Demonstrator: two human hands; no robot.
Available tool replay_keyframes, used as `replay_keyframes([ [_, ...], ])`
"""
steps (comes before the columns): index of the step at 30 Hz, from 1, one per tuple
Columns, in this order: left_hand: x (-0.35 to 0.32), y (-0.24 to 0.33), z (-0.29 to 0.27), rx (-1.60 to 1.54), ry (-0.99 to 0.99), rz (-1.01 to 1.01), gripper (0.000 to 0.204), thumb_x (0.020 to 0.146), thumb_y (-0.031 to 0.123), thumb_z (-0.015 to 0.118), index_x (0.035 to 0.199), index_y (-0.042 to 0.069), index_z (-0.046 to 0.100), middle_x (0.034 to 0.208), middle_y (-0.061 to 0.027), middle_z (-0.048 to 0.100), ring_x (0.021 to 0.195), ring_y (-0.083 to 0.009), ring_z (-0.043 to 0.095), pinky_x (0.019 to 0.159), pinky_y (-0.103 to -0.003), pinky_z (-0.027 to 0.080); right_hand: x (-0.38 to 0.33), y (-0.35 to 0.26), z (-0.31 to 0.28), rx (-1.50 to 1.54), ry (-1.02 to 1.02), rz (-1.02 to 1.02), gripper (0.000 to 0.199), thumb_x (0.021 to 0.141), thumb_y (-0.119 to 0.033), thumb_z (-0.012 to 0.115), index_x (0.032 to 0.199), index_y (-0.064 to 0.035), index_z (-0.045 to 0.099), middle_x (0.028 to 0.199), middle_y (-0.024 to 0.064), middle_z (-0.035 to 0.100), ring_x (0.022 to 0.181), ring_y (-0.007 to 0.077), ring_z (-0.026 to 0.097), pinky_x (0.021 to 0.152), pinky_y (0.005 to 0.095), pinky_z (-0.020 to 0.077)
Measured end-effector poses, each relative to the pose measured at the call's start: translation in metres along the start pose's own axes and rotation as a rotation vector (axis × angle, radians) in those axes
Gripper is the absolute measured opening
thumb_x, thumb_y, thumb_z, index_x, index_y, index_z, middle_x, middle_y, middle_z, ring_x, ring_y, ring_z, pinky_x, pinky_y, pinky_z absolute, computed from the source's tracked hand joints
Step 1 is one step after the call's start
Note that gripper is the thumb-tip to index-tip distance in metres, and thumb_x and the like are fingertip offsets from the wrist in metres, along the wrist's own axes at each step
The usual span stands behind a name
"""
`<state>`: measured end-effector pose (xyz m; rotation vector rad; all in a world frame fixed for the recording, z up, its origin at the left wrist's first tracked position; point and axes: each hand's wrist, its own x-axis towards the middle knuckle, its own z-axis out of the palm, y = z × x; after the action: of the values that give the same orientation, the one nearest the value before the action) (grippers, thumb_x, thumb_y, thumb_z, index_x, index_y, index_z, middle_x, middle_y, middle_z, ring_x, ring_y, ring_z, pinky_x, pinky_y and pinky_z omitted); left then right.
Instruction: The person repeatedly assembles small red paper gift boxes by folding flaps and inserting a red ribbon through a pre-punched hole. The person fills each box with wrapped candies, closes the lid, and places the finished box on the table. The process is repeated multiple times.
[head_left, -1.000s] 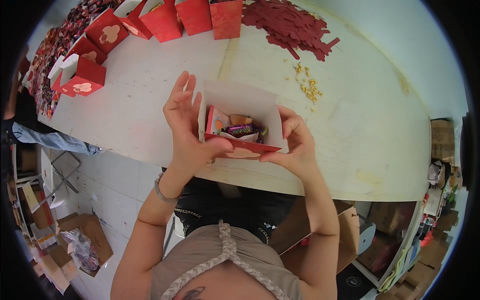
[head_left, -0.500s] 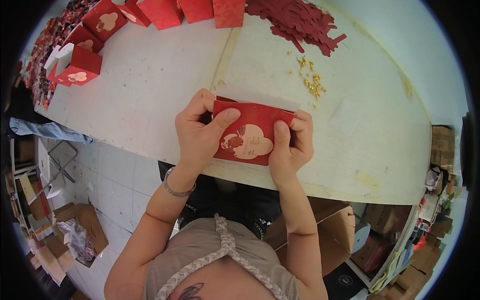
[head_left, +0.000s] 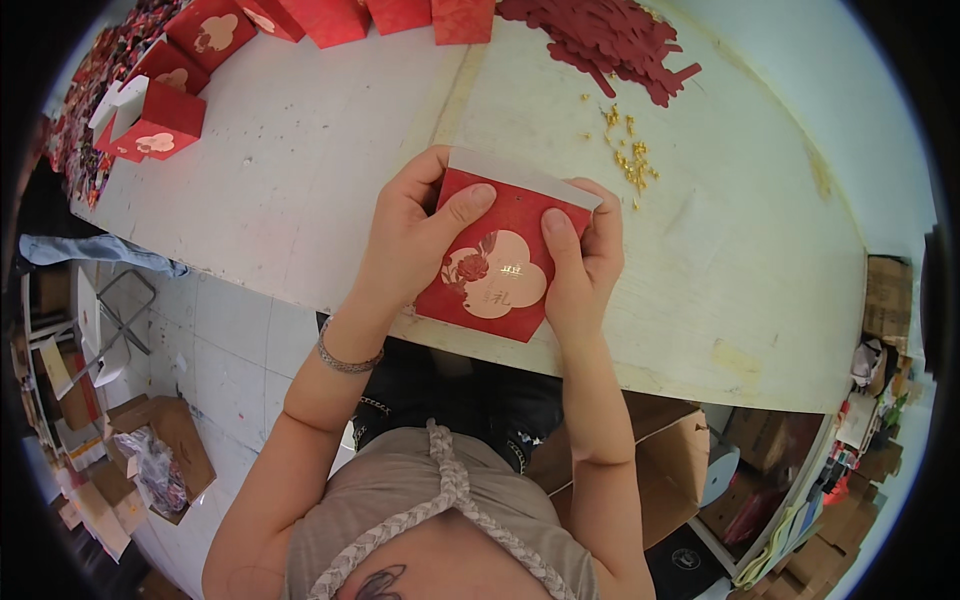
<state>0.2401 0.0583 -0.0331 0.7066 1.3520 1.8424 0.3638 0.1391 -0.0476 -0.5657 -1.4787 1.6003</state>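
Between my two hands is a red paper gift box (head_left: pixel 462 290) with a pale flower-shaped panel and a rose print on its face. A white flap stands along its far edge. My left hand (head_left: pixel 415 225) grips its left side, thumb on the front and fingers behind. Holding the right side in the same way is my right hand (head_left: pixel 583 260). The fingers behind the box are partly hidden. Beyond my right hand lie small gold fasteners (head_left: pixel 632 160), scattered on the table, and a heap of dark red paper cut-outs (head_left: pixel 620 45).
More red boxes (head_left: pixel 165 115) stand in a curved row along the far left of the white table (head_left: pixel 300 200). Behind them is a pile of small wrapped pieces (head_left: pixel 75 140). Cardboard boxes (head_left: pixel 165 440) sit on the floor at left, and an open carton (head_left: pixel 650 450) is under the table.
The box has tipped so that its front shows taller, and its white far flap now stands up more plainly. Both hands keep hold of the sides, and the left has risen slightly.
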Motion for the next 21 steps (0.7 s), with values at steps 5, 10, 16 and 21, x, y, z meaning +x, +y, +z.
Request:
replay_keyframes([
  [5,0.006,0.0,-0.004,0.226,-0.071,0.109,0.016,0.087,0.005,0.056,0.102,0.002,0.054,0.09,-0.0043,0.06,0.082,-0.0086,0.055,0.074,-0.022,0.047,0.006,0.011,-0.005,-0.023,-0.023,-0.169,0.011,0.089,0.001,0.051,0.097,-0.0023,0.057,0.095,0.0062,0.062,0.077,0.0063,0.053,0.067,0.0185,0.041],
  [10,0.01,-0.008,-0.008,0.157,-0.123,0.237,0.009,0.085,0.0,0.055,0.093,0.001,0.059,0.089,-0.0038,0.062,0.082,-0.009,0.057,0.074,-0.022,0.047,0.002,0.018,-0.009,0.024,-0.042,-0.242,0.01,0.088,0.005,0.05,0.089,-0.0021,0.057,0.094,0.0102,0.064,0.075,0.008,0.054,0.066,0.0192,0.0413],
  [16,0.011,0.015,0.005,0.19,-0.133,0.071,0.023,0.075,-0.01,0.054,0.092,0.002,0.064,0.089,-0.0053,0.064,0.084,-0.0105,0.059,0.074,-0.023,0.048,0.004,0.014,-0.008,0.125,-0.061,-0.245,0.011,0.087,0.006,0.05,0.084,-0.0025,0.056,0.093,0.0137,0.065,0.076,0.011,0.056,0.066,0.0205,0.0426],
  [21,0.012,0.006,-0.004,0.342,-0.169,0.268,0.024,0.072,-0.012,0.056,0.088,0.002,0.067,0.089,-0.0071,0.065,0.081,-0.0124,0.06,0.071,-0.023,0.049,0.006,0.01,-0.011,-0.13,-0.068,-0.353,0.009,0.086,0.005,0.052,0.085,-0.0026,0.056,0.094,0.0155,0.066,0.074,0.0112,0.058,0.063,0.0201,0.0443],
])
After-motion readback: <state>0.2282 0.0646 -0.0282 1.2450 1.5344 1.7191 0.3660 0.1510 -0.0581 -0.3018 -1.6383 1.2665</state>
